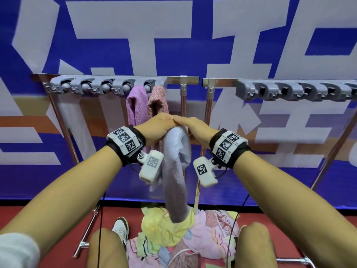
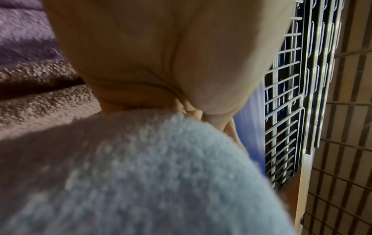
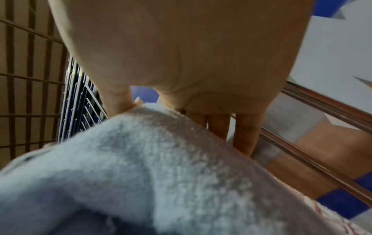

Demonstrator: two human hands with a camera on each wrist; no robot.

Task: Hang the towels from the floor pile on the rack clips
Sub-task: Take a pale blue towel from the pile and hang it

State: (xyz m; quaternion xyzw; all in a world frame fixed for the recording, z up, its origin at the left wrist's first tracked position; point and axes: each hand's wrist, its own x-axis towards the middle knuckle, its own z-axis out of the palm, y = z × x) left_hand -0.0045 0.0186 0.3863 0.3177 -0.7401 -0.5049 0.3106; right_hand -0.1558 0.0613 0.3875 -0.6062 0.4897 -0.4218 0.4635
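A pale blue towel (image 1: 176, 167) is being gripped at its top by both the left hand (image 1: 154, 128) and the right hand (image 1: 195, 128), fingers curled over the bunched fabric, knuckles touching, while its tail dangles down to the floor pile (image 1: 173, 235). Two towels are already clipped up: a purple towel (image 1: 135, 107) and a pinkish towel (image 1: 157, 102) on the left clip rail (image 1: 100, 86). The towel is held below the rail and nothing's been fed into a clip yet. Stuff that could go sideways: a thick wad could get jammed at a clip or pinched so shallowly that it slides out under its own weight. The dangling end could also get snagged on the pile and something dragged up with it. And the hung towels sit right behind the hands, so they could be bumped loose.
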